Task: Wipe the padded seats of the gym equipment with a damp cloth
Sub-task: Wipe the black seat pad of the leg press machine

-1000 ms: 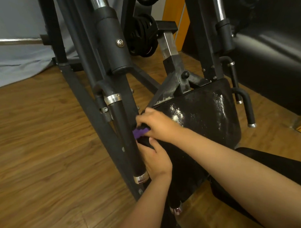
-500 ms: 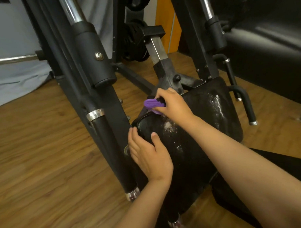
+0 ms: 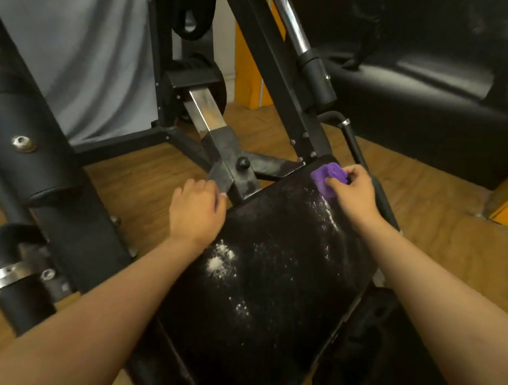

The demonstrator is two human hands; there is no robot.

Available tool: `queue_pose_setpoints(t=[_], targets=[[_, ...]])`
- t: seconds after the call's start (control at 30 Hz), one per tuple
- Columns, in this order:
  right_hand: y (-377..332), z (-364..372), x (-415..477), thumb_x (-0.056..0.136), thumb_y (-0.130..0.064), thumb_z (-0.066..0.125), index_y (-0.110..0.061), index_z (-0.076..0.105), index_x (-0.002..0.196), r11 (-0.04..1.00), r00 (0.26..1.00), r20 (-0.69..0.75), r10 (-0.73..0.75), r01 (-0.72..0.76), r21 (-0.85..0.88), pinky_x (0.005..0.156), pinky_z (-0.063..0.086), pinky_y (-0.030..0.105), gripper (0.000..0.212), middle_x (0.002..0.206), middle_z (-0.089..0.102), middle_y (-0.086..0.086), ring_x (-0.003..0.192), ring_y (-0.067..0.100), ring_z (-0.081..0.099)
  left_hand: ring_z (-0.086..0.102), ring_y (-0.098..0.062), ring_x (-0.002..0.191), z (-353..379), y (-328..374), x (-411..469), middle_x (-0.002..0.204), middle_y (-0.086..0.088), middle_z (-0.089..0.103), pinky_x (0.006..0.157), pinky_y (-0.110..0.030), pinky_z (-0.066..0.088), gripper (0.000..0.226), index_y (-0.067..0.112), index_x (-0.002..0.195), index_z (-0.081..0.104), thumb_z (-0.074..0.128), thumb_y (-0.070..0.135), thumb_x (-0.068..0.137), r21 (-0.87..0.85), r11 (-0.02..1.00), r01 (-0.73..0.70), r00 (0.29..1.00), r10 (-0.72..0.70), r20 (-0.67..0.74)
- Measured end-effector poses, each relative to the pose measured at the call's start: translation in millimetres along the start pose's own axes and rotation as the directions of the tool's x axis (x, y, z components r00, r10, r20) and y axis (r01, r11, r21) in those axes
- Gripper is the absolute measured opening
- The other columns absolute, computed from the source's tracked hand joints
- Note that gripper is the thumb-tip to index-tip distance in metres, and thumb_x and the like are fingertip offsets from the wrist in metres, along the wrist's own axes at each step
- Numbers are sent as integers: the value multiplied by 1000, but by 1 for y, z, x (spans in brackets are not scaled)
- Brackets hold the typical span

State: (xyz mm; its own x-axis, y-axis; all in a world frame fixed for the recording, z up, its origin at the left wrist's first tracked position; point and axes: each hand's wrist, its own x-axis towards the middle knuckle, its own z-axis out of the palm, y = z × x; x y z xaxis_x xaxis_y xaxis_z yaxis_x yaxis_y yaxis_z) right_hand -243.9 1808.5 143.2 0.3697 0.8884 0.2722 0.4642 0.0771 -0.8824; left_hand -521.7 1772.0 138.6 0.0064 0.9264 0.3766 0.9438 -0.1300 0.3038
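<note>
Right grip (image 3: 355, 193): closed round a bunched purple cloth (image 3: 326, 177), fingers over it. The wad is pressed on the far right corner of the padded seat (image 3: 286, 222).

Left grip (image 3: 196, 210): no cloth. Its fingers bend over the seat's far left corner beside the metal seat post (image 3: 228, 165) and the thumb lies on the pad. It looks like a brace.

Seat: black, long axis running from the far edge toward the person.

Dirt: a white powder streak (image 3: 328, 212) starts just on the near side of the cloth and follows the right edge. The heavier powder patch (image 3: 220, 261) lies near the left edge, close to the left wrist. Fine specks scatter over the middle and near half.

Key relation: everything left to wipe lies nearward and leftward of the cloth, nothing beyond it. The right grip holds the cloth, so the left one being closer to the heavy patch counts for nothing.

Judgement: next stroke likely pulls toward the body along the right edge, then moves across to the left.

Risk: powder pushed off the edge onto the wooden floor (image 3: 149, 183).
</note>
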Motion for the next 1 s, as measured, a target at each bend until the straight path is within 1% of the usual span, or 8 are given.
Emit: queue_pose_setpoints(t=[0.17, 0.3, 0.47, 0.67, 0.73, 0.83, 0.93, 1.0], targets=[[26, -21, 76, 86, -19, 68, -28, 47, 80, 998, 995, -70, 68, -67, 21, 73, 43, 29, 24, 86, 56, -4, 78, 10, 55, 50, -16, 68, 22, -4, 6, 64, 6, 54, 72, -38, 39, 40, 24, 70, 51, 40, 53, 94, -54, 998, 42, 999, -41, 19], [47, -29, 128, 86, -21, 68, -18, 55, 97, 994, 994, -34, 102, -103, -29, 78, 51, 34, 18, 99, 61, 4, 90, 19, 59, 47, -10, 60, 23, -4, 7, 57, 10, 50, 66, -34, 37, 44, 27, 65, 49, 37, 62, 90, 49, 998, 31, 999, -33, 30], [60, -25, 164, 85, -15, 69, -11, 59, 108, 992, 997, -78, 22, -31, -125, 73, 43, 29, 25, 98, 57, 1, 90, 15, 55, 45, -8, 60, 26, -5, 4, 54, 10, 46, 62, -33, 35, 45, 29, 63, 47, 34, 64, 89, 46, 999, 16, 1000, -16, 2], [69, -5, 183, 86, -15, 69, -14, 59, 111, 972, 997, 24, 69, -62, -229, 74, 44, 29, 27, 102, 57, 2, 93, 16, 56, 45, -5, 66, 26, -5, 4, 55, 10, 48, 61, -32, 36, 46, 30, 63, 48, 32, 66, 87, -12, 999, 40, 999, -40, 20], [66, 1, 186, 87, -16, 68, -16, 58, 113, 945, 996, 57, 73, -51, -324, 74, 44, 30, 28, 104, 56, 3, 92, 17, 55, 45, -4, 67, 27, -6, 4, 56, 10, 49, 60, -32, 36, 46, 30, 63, 48, 32, 66, 87, -19, 999, 39, 999, -39, 27], [72, 5, 190, 87, -14, 66, -20, 58, 110, 847, 990, 112, 84, -12, -531, 82, 52, 41, 25, 108, 59, 7, 98, 27, 59, 46, -3, 67, 27, -7, 3, 56, 10, 48, 59, -32, 38, 45, 30, 63, 47, 33, 66, 87, -15, 999, 39, 999, -39, 22], [80, 7, 193, 91, -17, 61, -20, 57, 112, 890, 968, 166, 190, -99, -445, 90, 51, 46, 21, 112, 59, 10, 102, 30, 59, 45, -3, 64, 29, -8, 3, 55, 11, 47, 56, -31, 37, 43, 32, 62, 46, 35, 65, 88, -15, 999, 29, 1000, -29, 5], [77, 8, 194, 94, -19, 57, -17, 55, 125, 916, 946, 209, 249, -159, -369, 95, 48, 44, 31, 118, 58, 10, 108, 29, 56, 45, -3, 64, 30, -9, 3, 56, 11, 47, 56, -30, 36, 42, 33, 61, 45, 36, 64, 88, -13, 1000, 26, 1000, -26, 0]])
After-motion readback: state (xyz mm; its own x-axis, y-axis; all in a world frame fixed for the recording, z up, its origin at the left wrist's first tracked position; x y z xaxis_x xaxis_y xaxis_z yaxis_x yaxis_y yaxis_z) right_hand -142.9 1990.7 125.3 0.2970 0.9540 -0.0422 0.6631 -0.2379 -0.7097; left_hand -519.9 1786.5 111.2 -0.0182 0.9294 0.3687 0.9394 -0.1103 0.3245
